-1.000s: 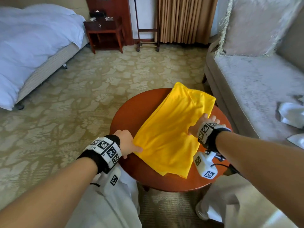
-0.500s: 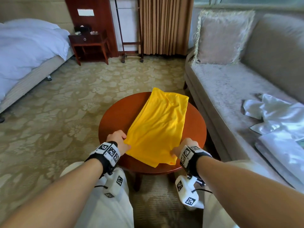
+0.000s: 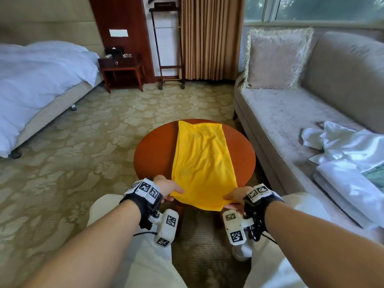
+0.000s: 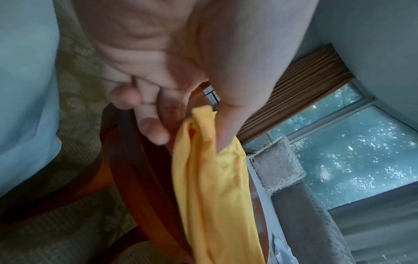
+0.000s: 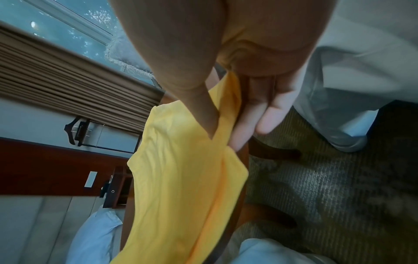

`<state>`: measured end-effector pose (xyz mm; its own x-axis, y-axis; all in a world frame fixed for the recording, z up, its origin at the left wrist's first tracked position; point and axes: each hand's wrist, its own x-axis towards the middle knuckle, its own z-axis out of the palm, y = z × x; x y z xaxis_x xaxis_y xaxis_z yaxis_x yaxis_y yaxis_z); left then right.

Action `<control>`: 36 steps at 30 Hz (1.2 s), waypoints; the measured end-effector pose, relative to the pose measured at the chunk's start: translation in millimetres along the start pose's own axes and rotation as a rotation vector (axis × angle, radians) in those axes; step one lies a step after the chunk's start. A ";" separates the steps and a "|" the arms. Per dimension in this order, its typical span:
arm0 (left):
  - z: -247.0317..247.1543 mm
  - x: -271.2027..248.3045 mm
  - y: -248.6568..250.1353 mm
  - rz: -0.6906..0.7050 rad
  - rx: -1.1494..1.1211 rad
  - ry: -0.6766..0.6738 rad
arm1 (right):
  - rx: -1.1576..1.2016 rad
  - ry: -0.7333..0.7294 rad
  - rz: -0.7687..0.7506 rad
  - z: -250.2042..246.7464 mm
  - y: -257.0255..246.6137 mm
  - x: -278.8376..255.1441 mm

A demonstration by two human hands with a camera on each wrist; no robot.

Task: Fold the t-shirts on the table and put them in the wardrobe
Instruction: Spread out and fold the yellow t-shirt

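Observation:
A yellow t-shirt [image 3: 202, 163], folded into a long strip, lies lengthwise across the round wooden table [image 3: 153, 148], its near end hanging over the table's front edge. My left hand [image 3: 172, 191] pinches the near left corner between thumb and fingers. My right hand [image 3: 232, 197] pinches the near right corner the same way. In the left wrist view the thumb presses the yellow t-shirt [image 4: 210, 169] against the fingers [image 4: 156, 130]. The right wrist view shows the thumb on top of the yellow t-shirt [image 5: 176, 178] and the fingers [image 5: 262, 114] beneath it.
A grey sofa [image 3: 291, 121] with a fringed cushion [image 3: 274, 59] stands to the right, with white clothes [image 3: 349, 163] piled on its seat. A bed [image 3: 37, 84] is at the left, a nightstand [image 3: 122, 69] and a valet stand [image 3: 168, 44] at the back. Patterned carpet surrounds the table.
The shirt has turned from a diagonal lie to straight along the table. Both hands have slid back to its near corners at the front edge, and the view has pulled back.

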<state>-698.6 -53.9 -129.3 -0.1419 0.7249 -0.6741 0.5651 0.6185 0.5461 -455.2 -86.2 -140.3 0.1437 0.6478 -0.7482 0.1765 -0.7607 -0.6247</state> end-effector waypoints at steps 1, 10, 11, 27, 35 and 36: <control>-0.8 -4.0 -1.4 0.006 -0.024 0.002 | 0.027 -0.008 -0.001 -2.5 0.2 -4.5; -35.7 -73.7 8.1 0.327 -0.248 -0.055 | 0.010 -0.049 -0.180 -33.3 -35.1 -58.3; -40.1 -80.1 11.0 0.351 -0.268 -0.060 | 0.032 -0.048 -0.213 -35.6 -40.2 -66.4; -74.0 -55.5 36.9 0.484 -0.678 -0.061 | 0.181 -0.268 -0.368 -48.8 -95.8 -76.9; -73.0 -1.5 55.3 0.472 -0.422 0.121 | 0.031 -0.017 -0.307 -47.7 -110.8 -15.7; -75.0 4.5 58.5 0.474 -0.382 0.140 | -0.016 0.023 -0.286 -48.0 -116.2 -8.4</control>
<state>-727.1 8.3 -63.1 -0.0668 0.9640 -0.2573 0.2654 0.2657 0.9268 -430.2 -1.2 -50.7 0.1078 0.8370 -0.5365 0.2285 -0.5461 -0.8060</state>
